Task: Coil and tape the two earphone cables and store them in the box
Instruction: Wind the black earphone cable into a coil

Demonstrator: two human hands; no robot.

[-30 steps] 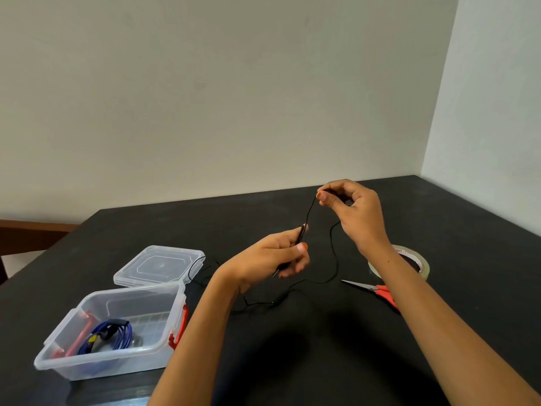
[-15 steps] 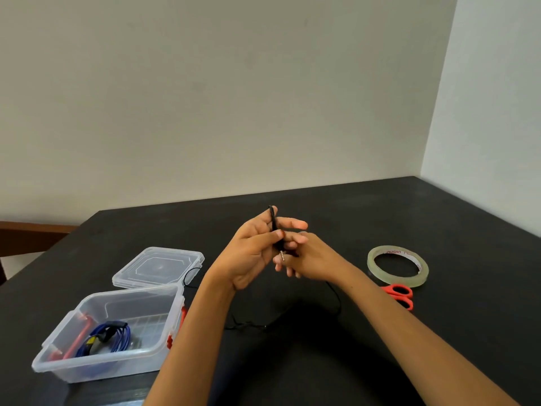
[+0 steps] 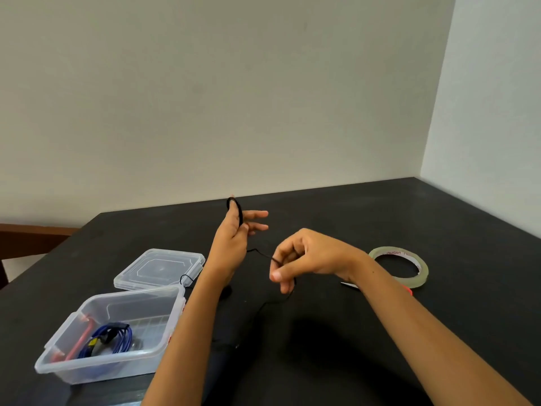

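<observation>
A thin black earphone cable (image 3: 239, 213) is looped over the raised fingers of my left hand (image 3: 234, 238), whose thumb pins it while the other fingers spread out. From there the cable runs to my right hand (image 3: 304, 256), pinched between thumb and forefinger, then trails down onto the black table (image 3: 380, 209). A coiled blue earphone cable (image 3: 112, 339) lies inside the clear plastic box (image 3: 128, 300) at the lower left. A roll of clear tape (image 3: 399, 266) lies flat on the right.
The box's clear lid (image 3: 159, 268) lies flat behind the box. Orange-handled scissors (image 3: 349, 285) are mostly hidden under my right forearm, beside the tape. Walls close off the table's far edge and right side.
My hands have come apart. The left hand rose with a loop of black cable around its fingers, and the right hand moved right and down, drawing the cable out.
</observation>
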